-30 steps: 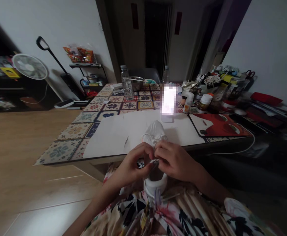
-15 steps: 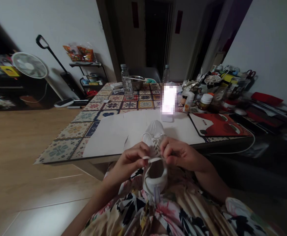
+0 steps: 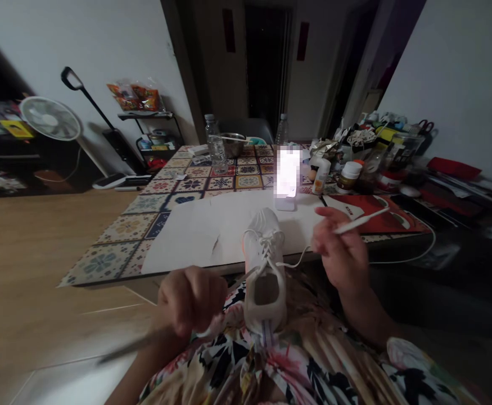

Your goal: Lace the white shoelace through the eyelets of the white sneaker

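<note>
A white sneaker (image 3: 265, 281) rests on my lap, toe pointing towards the table, its opening facing me. My left hand (image 3: 192, 299) is closed in a fist around the left end of the white shoelace (image 3: 298, 261) and sits left of the shoe. My right hand (image 3: 342, 253) is raised to the right of the shoe, pinching the other lace end, which sticks out to the right. Both lace ends run taut from the upper eyelets.
A table with a patterned tile cloth (image 3: 153, 216) stands ahead, a white sheet (image 3: 212, 228) and a red mat (image 3: 376, 216) on it. A bright phone (image 3: 288, 174), water bottles (image 3: 215, 145) and cluttered jars sit further back. A fan (image 3: 49, 119) stands left on the wooden floor.
Both hands were together at the shoe's tongue; they have pulled apart, the left down and leftwards, the right up and rightwards, drawing the lace ends out taut.
</note>
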`<state>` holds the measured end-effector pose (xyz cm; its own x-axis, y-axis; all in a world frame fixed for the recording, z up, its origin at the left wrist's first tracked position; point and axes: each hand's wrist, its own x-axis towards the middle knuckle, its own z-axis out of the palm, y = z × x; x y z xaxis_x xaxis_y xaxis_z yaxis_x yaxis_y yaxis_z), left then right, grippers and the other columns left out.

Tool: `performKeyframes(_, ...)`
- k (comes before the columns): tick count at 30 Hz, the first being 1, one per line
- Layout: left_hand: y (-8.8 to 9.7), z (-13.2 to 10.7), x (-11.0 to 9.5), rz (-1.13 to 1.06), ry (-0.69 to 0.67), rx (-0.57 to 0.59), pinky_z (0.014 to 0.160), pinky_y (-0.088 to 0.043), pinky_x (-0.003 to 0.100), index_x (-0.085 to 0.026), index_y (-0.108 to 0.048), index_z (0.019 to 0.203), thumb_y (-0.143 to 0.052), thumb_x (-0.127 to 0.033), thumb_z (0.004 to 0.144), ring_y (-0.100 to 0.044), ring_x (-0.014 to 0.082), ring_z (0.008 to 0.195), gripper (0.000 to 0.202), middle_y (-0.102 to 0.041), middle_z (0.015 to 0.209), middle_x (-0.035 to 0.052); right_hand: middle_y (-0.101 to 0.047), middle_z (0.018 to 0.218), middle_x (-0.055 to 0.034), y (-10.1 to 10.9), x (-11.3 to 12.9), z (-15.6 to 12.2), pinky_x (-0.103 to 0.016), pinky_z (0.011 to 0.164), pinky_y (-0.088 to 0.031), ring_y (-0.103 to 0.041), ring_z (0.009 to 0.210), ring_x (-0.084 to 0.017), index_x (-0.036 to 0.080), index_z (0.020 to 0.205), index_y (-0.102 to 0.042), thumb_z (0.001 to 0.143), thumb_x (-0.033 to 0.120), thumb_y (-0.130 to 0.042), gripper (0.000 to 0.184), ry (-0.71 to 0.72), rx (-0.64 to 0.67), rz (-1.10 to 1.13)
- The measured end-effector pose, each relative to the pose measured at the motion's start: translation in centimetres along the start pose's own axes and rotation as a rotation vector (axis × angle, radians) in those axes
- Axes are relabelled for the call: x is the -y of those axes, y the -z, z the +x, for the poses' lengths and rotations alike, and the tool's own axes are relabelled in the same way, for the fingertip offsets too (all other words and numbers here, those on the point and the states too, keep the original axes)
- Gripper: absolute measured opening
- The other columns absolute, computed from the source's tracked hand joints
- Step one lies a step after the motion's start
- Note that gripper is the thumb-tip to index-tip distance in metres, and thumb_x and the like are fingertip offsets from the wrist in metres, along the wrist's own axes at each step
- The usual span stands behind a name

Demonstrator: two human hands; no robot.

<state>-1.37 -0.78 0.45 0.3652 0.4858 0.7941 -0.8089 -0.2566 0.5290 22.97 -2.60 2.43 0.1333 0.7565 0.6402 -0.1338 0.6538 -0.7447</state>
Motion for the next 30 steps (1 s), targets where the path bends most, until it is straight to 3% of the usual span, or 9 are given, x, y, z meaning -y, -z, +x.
performKeyframes(2,-0.3,-0.2,0.0,0.118,0.076,0.089,0.043,-0.04,0.021,-0.019,-0.062,0.06,-0.063,-0.031,0.09,-0.048,0.0089,0.04,0.033,-0.048,0.046,-0.0023,-0.054,0.086,0.0,-0.1,0.0,-0.3,-0.022,0.057,-0.042,-0.047,0.067,-0.011,0.027,0.115,-0.062,0.096,0.031,-0.055,0.021,-0.084,0.173,-0.171)
performKeyframes(4,-0.5,-0.4,-0.3,0.238,0.166,0.08,0.048,-0.043,0.023,-0.019,-0.067,0.065,-0.063,-0.032,0.09,-0.052,0.011,0.045,0.029,-0.053,0.049,0.0001,-0.056,0.096,-0.0023,0.0,0.4,-0.6,-0.023,0.062,-0.045,-0.05,0.072,-0.012,0.027,0.115,-0.063,0.099,0.03,-0.047,0.022,-0.093,0.338,-0.268)
performKeyframes(9,-0.7,-0.7,-1.1,0.334,0.283,0.035,0.048,-0.045,0.026,-0.024,-0.073,0.065,-0.065,-0.036,0.088,-0.057,0.0149,0.048,0.027,-0.056,0.047,0.0023,-0.067,0.089,-0.0011,0.1,1.0,-1.4,-0.02,0.046,-0.038,-0.044,0.051,-0.009,0.028,0.133,-0.043,0.104,0.04,-0.034,0.033,-0.141,0.622,-0.099)
performKeyframes(12,-1.2,-0.7,-0.9,0.419,0.351,-0.03,0.05,-0.048,0.026,-0.024,-0.076,0.069,-0.07,-0.032,0.084,-0.059,0.0145,0.049,0.018,-0.063,0.052,0.0029,-0.064,0.072,0.0019,-0.5,0.5,-2.0,-0.019,0.046,-0.038,-0.049,0.051,-0.01,0.024,0.111,-0.048,0.103,0.042,-0.037,0.023,-0.167,0.551,-0.137)
performKeyframes(14,-1.7,-0.5,-0.4,0.456,0.435,-0.132,0.05,-0.049,0.023,-0.025,-0.077,0.086,-0.076,-0.029,0.079,-0.06,0.0132,0.051,0.008,-0.067,0.059,0.0018,-0.06,0.065,0.0037,-1.3,0.2,-2.2,-0.021,0.051,-0.041,-0.053,0.053,-0.01,0.023,0.095,-0.051,0.101,0.038,-0.045,0.018,-0.048,0.459,-0.299)
performKeyframes(17,-2.4,-0.1,0.5,0.478,0.524,-0.255,0.05,-0.05,0.02,-0.024,-0.073,0.106,-0.083,-0.029,0.071,-0.06,0.0115,0.053,0.036,-0.067,0.064,-0.0006,-0.064,0.068,0.003,-2.4,0.0,-2.3,-0.022,0.056,-0.045,-0.058,0.057,-0.01,0.023,0.089,-0.054,0.097,0.03,-0.054,0.01,0.221,0.42,-0.492)
performKeyframes(19,-2.7,0.0,0.8,0.54,0.51,-0.283,0.052,-0.051,0.019,-0.021,-0.074,0.096,-0.083,-0.029,0.071,-0.061,0.0111,0.055,0.028,-0.068,0.066,0.0002,-0.067,0.072,0.0015,-3.0,-0.1,-2.2,-0.022,0.061,-0.047,-0.062,0.062,-0.011,0.023,0.09,-0.055,0.097,0.025,-0.053,0.008,0.333,0.48,-0.517)
performKeyframes(23,-2.7,0.1,1.0,0.649,0.366,-0.273,0.053,-0.051,0.018,-0.017,-0.071,0.072,-0.08,-0.025,0.074,-0.061,0.0107,0.055,0.012,-0.068,0.065,0.0013,-0.068,0.081,-0.0031,-3.2,-0.1,-2.2,-0.025,0.069,-0.052,-0.064,0.075,-0.014,0.022,0.098,-0.055,0.095,0.019,-0.049,0.008,0.388,0.596,-0.512)
performKeyframes(30,-2.6,0.4,1.3,0.783,0.238,-0.206,0.062,-0.052,0.023,-0.017,-0.069,0.068,-0.078,-0.023,0.077,-0.066,0.0147,0.066,0.014,-0.071,0.07,0.0046,-0.068,0.08,-0.0019,-3.0,0.5,-2.4,-0.026,0.07,-0.054,-0.065,0.074,-0.014,0.023,0.095,-0.055,0.095,0.018,-0.05,0.007,0.432,0.553,-0.519)
